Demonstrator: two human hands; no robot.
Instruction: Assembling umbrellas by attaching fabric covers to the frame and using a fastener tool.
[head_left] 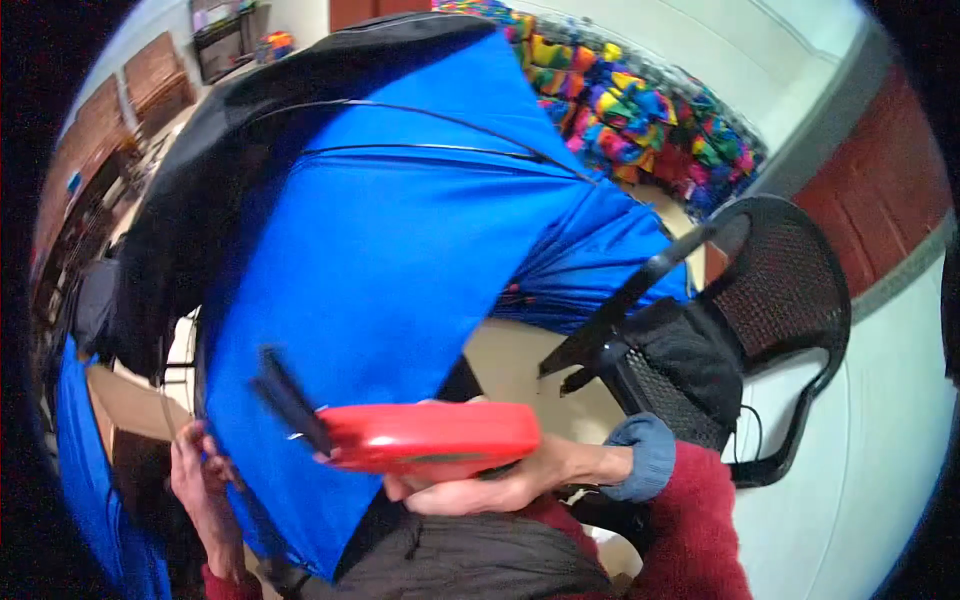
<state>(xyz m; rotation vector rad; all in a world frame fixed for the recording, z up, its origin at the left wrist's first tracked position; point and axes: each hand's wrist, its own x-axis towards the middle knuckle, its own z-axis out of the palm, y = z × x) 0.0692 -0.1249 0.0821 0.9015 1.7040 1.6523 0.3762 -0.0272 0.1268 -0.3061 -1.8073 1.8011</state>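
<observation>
A large blue and black umbrella (380,270) spreads before me, its dark ribs crossing the blue cloth. My right hand (500,487) is closed around a red hand-held tool (430,430), gripping it from below. Two black arms, blurred by motion, stick out from the tool's left end, over the blue cloth. At the lower left, my left hand (203,480) has its fingers bent at the umbrella's edge, beside a thin dark rib. It seems to pinch the rib or the edge, though the fingertips are small and partly blurred. A dark cloth lies across my lap below the tool.
On the right stands a black plastic chair (775,270) with a dark cloth bundle (680,350) on it. More folded blue cloth (600,260) lies behind. A multicoloured heap (630,110) lines the far wall. At left are an open cardboard box (135,405) and wooden furniture (85,165).
</observation>
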